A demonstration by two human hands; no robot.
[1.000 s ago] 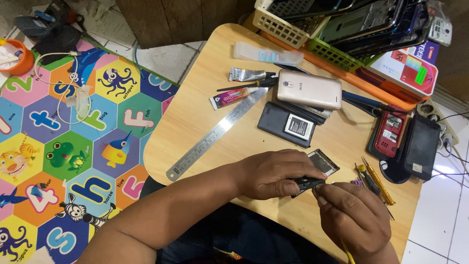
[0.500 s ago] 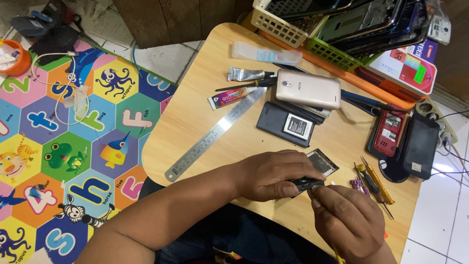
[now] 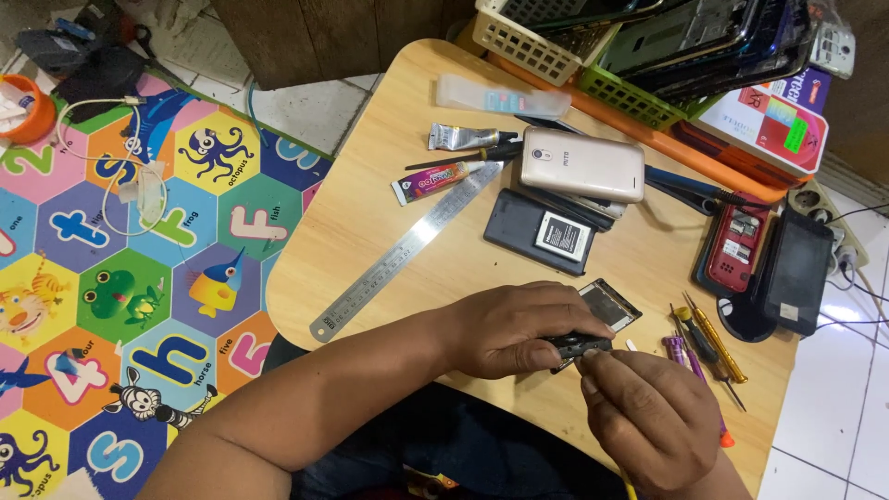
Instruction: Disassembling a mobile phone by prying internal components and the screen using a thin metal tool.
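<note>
Small black phone part (image 3: 576, 346), pinched btwn both hands.

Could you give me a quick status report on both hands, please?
Left hand grips small dark phone part. Right hand pinches its edge. Screwdrivers lie alongside.

Lighting: bright, even, diffuse; soft shadows only beneath the hands (image 3: 593, 370) and beside items on the tabletop (image 3: 370, 213). Glare: pale sheen along the steel ruler (image 3: 407, 250). Focus: sharp throughout, slight wide-angle bending near the edges.
</note>
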